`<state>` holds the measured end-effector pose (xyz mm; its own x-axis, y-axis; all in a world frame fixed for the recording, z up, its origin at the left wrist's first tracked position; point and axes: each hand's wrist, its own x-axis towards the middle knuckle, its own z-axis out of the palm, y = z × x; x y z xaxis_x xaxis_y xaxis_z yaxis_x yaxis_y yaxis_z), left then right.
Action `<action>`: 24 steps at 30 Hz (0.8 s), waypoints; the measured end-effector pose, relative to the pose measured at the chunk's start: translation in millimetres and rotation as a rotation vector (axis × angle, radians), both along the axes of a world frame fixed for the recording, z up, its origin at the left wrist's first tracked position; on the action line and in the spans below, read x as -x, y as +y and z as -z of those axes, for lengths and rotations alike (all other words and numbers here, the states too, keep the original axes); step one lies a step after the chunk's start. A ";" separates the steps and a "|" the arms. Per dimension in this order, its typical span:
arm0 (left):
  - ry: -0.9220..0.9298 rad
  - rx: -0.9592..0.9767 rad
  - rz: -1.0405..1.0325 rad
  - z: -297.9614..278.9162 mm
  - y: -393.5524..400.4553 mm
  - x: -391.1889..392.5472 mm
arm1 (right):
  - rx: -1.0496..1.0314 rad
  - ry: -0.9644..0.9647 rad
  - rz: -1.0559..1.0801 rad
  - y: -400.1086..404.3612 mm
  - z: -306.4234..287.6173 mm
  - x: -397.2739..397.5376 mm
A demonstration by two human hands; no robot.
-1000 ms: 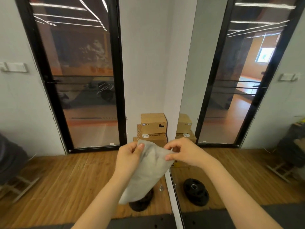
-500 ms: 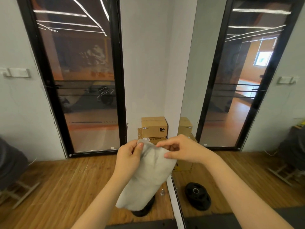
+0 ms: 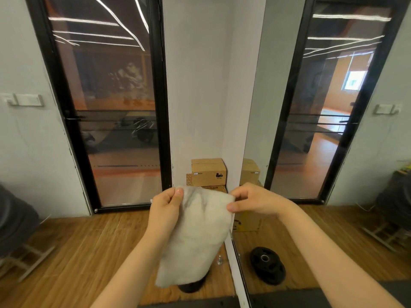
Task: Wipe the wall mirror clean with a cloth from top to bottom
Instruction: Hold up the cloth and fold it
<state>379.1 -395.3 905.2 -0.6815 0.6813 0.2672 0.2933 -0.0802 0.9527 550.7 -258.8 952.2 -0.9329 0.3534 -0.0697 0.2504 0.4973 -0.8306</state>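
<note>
Here, left hand (image 3: 165, 210) and right hand (image 3: 255, 200) pinch the cloth's (image 3: 195, 236) top corners.

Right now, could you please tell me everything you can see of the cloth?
The cloth is off-white and fuzzy-looking, with greyish smudges near its top edge. It hangs in the air as a roughly rectangular sheet, tilted lower left. The left hand pinches its upper left corner and the right hand pinches its upper right corner. Its lower edge hangs free above the wooden floor; it is not touching the mirror.
</note>
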 end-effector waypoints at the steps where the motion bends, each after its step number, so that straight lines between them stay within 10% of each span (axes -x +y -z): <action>1: 0.003 -0.009 -0.005 0.4 -0.9 -0.7 | 0.022 0.052 0.044 1.6 1.8 -0.6; 14: -0.331 -0.100 0.219 2.7 7.4 -17.2 | 0.661 0.448 0.336 -5.3 37.9 3.4; 24: -0.518 -0.009 0.313 24.1 2.0 -12.1 | 0.617 0.555 0.662 -24.3 73.8 8.7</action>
